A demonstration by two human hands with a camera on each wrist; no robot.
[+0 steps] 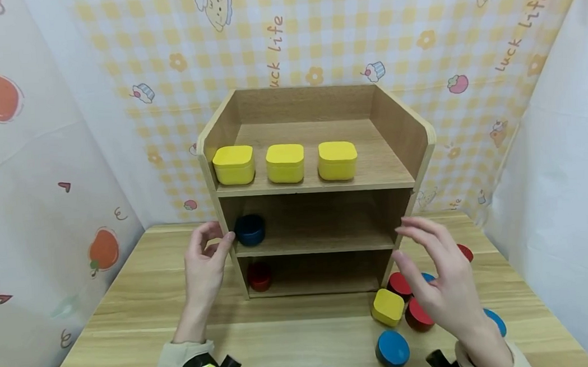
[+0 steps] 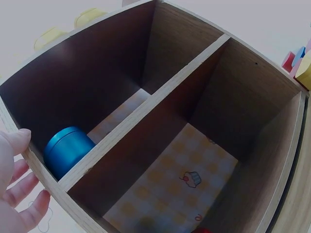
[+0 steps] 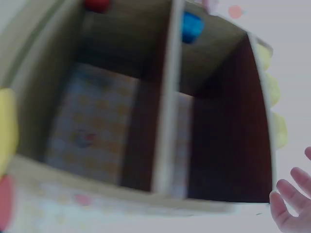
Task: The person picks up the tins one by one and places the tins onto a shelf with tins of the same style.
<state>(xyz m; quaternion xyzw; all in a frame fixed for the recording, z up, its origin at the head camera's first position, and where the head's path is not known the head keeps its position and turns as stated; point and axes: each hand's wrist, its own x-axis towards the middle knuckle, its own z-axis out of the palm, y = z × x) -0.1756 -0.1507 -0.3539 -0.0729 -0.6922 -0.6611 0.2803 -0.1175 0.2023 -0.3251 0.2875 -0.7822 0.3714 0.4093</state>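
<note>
My left hand (image 1: pixel 204 270) is at the left side panel of a small wooden shelf (image 1: pixel 323 243), thumb on the front edge and fingers along the outer face, pinching the panel. Beside the thumb, a round blue tin (image 1: pixel 249 230) stands at the left end of the middle tier; a round red tin (image 1: pixel 259 276) stands below it on the bottom tier. Three yellow boxes (image 1: pixel 285 164) with rounded corners line the top tier's front. Near the right side panel hovers my right hand (image 1: pixel 446 278), thumb and fingers spread, holding nothing; it partly hides some loose tins.
On the wooden table (image 1: pixel 121 329), right of the shelf, lie a loose yellow box (image 1: pixel 388 307), a blue tin (image 1: pixel 392 350), a red tin (image 1: pixel 419 315) and several other red and blue tins. A checked cloth (image 1: pixel 316 47) hangs behind; white cloths hang on both sides.
</note>
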